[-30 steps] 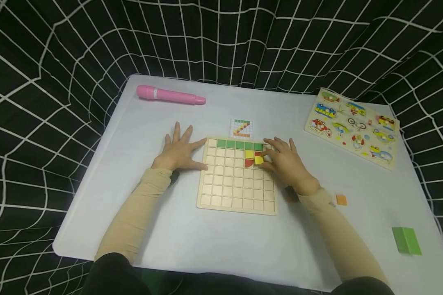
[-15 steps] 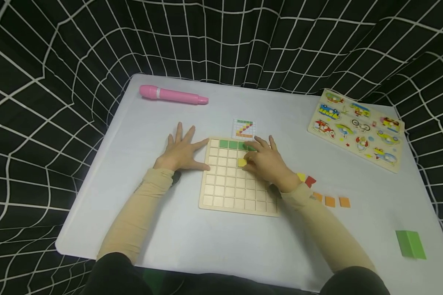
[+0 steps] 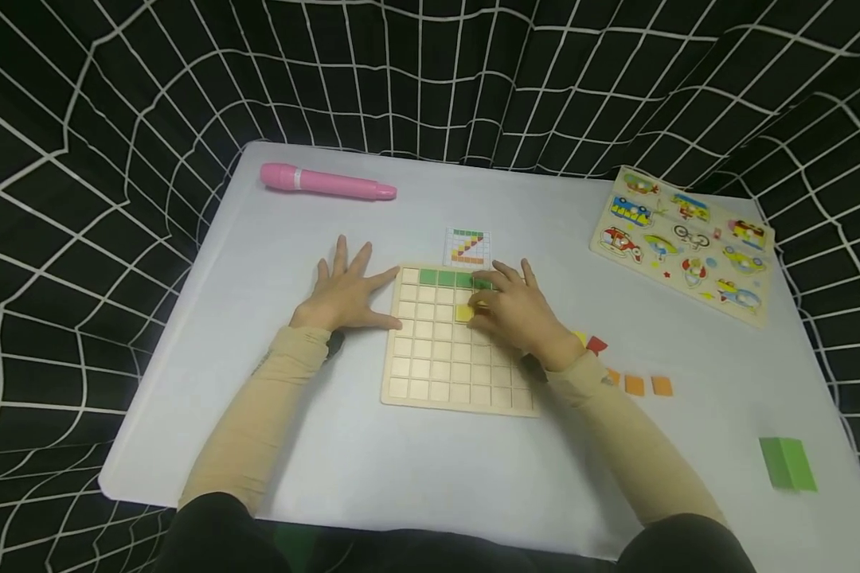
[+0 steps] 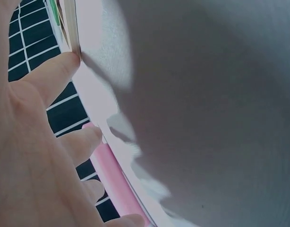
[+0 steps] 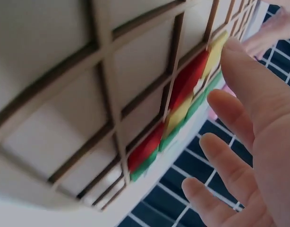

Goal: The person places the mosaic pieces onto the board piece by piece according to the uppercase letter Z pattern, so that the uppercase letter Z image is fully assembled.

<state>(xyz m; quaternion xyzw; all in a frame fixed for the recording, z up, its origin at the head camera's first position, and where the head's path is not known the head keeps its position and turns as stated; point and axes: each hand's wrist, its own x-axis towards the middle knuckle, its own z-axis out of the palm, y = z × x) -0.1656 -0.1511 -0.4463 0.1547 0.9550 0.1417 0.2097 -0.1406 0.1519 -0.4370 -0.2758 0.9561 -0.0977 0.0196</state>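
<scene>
- Yellow piece (image 3: 463, 313): on the grid board (image 3: 440, 371), third row from the far edge; full seating unclear.
- Right hand (image 3: 517, 314): thumb and forefinger pinching the yellow piece.
- Left hand (image 3: 342, 299): fingers spread, touching the board's edge.
- Pattern card (image 3: 467, 248): just beyond the board.

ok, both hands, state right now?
Left hand: open, fingers spread, touching the grid board.
Right hand: closed, pinching a yellow piece.
</scene>
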